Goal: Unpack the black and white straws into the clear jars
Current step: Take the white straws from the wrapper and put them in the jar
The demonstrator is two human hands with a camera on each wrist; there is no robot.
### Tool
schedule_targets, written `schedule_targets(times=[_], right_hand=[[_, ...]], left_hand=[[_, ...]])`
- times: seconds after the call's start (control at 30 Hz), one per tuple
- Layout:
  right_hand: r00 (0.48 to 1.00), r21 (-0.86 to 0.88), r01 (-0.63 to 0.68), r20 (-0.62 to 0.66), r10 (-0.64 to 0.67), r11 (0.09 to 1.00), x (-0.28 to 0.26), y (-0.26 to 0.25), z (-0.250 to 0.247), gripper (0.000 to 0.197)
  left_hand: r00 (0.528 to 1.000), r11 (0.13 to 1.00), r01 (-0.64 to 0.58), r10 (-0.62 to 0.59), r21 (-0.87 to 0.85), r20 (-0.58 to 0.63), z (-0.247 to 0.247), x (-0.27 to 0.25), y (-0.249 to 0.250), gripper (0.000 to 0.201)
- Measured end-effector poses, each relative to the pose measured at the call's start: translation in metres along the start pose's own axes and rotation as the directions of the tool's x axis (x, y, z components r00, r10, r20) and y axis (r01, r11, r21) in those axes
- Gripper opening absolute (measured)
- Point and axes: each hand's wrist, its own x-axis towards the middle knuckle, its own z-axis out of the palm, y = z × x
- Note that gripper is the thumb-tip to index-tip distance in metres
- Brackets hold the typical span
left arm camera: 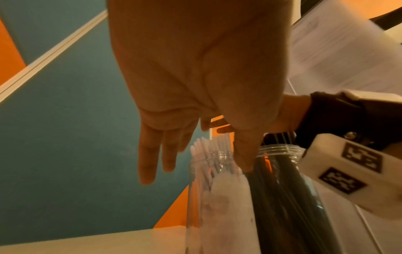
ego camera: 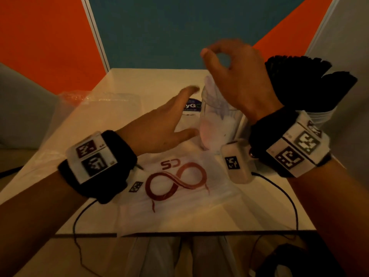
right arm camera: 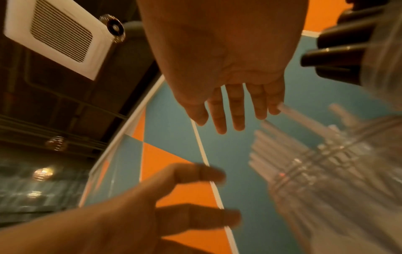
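A clear jar (ego camera: 217,124) packed with white straws (ego camera: 209,86) stands mid-table. My right hand (ego camera: 229,72) hovers just above its mouth, fingers loose and holding nothing; the right wrist view shows its fingers (right arm camera: 230,110) straight beside the white straws (right arm camera: 293,146). My left hand (ego camera: 171,120) is open to the left of the jar, thumb near its wall, and shows in the left wrist view as an open left hand (left arm camera: 174,120). A second clear jar (left arm camera: 282,189) holding black straws (ego camera: 299,84) stands at the right, touching the first jar (left arm camera: 217,197).
A flat plastic bag (ego camera: 175,182) with a red loop logo lies in front of the jars. A crumpled clear wrapper (ego camera: 95,98) sits at the back left. Thin black cables (ego camera: 287,192) run over the table's front edge (ego camera: 179,233). Orange and teal panels close the back.
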Motion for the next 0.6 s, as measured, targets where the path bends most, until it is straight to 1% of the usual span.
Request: schedule_targets(times=[0.07, 0.1, 0.13, 0.2, 0.23, 0.27, 0.3, 0.33, 0.37, 0.4, 0.47, 0.5, 0.53, 0.57, 0.6], right_hand=[[0.998, 0.027, 0.06, 0.006, -0.06, 0.998, -0.016, -0.012, -0.006, 0.026], [0.995, 0.047, 0.09, 0.03, -0.091, 0.995, -0.026, -0.019, -0.008, 0.024], [0.99, 0.065, 0.122, 0.067, -0.127, 0.99, -0.035, -0.025, -0.009, 0.022], [0.966, 0.081, 0.152, 0.2, -0.165, 0.985, -0.053, -0.036, -0.01, 0.019], [0.942, 0.086, 0.151, 0.288, -0.17, 0.985, -0.061, -0.04, -0.01, 0.017], [0.908, 0.1, 0.149, 0.381, -0.176, 0.984, -0.069, -0.043, -0.008, 0.015], [0.861, 0.123, 0.144, 0.474, -0.186, 0.982, -0.076, -0.046, -0.007, 0.014], [0.806, 0.146, 0.135, 0.559, -0.194, 0.98, -0.083, -0.047, -0.004, 0.013], [0.748, 0.164, 0.125, 0.632, -0.202, 0.978, -0.089, -0.049, -0.002, 0.014], [0.688, 0.176, 0.12, 0.695, -0.21, 0.977, -0.095, -0.049, 0.001, 0.014], [0.578, 0.185, 0.115, 0.786, -0.217, 0.976, -0.104, -0.05, 0.004, 0.016], [0.532, 0.189, 0.109, 0.818, -0.218, 0.976, -0.107, -0.052, 0.005, 0.015], [0.494, 0.198, 0.105, 0.84, -0.223, 0.975, -0.11, -0.053, 0.005, 0.015], [0.466, 0.206, 0.11, 0.854, -0.233, 0.972, -0.112, -0.054, 0.005, 0.017], [0.446, 0.206, 0.121, 0.863, -0.239, 0.971, -0.115, -0.054, 0.008, 0.019]], left_hand=[[0.991, 0.989, 0.031, -0.05, 0.143, 0.126, -0.003, -0.026, 0.005, 0.058], [0.977, 0.979, 0.021, -0.064, 0.205, 0.204, -0.002, -0.038, 0.008, 0.056], [0.957, 0.971, -0.012, -0.058, 0.24, 0.284, 0.001, -0.049, 0.01, 0.058], [0.89, 0.951, -0.087, -0.06, 0.296, 0.453, 0.01, -0.07, 0.011, 0.072], [0.857, 0.935, -0.128, -0.065, 0.332, 0.512, 0.016, -0.079, 0.01, 0.082], [0.835, 0.919, -0.168, -0.059, 0.355, 0.547, 0.022, -0.088, 0.005, 0.09], [0.83, 0.904, -0.206, -0.041, 0.374, 0.556, 0.028, -0.095, 0.0, 0.094], [0.844, 0.889, -0.248, 0.002, 0.386, 0.537, 0.033, -0.1, -0.004, 0.094], [0.866, 0.883, -0.274, 0.054, 0.382, 0.497, 0.037, -0.105, -0.01, 0.087], [0.883, 0.893, -0.281, 0.097, 0.351, 0.46, 0.038, -0.107, -0.015, 0.074], [0.893, 0.961, -0.223, 0.134, 0.164, 0.43, 0.032, -0.109, -0.015, 0.035], [0.892, 0.978, -0.195, 0.146, 0.072, 0.428, 0.028, -0.109, -0.013, 0.017], [0.901, 0.987, -0.163, 0.147, 0.004, 0.408, 0.024, -0.107, -0.013, 0.008], [0.911, 0.993, -0.105, 0.119, -0.056, 0.396, 0.018, -0.105, -0.011, 0.009], [0.908, 0.993, -0.045, 0.085, -0.107, 0.409, 0.014, -0.102, -0.014, 0.006]])
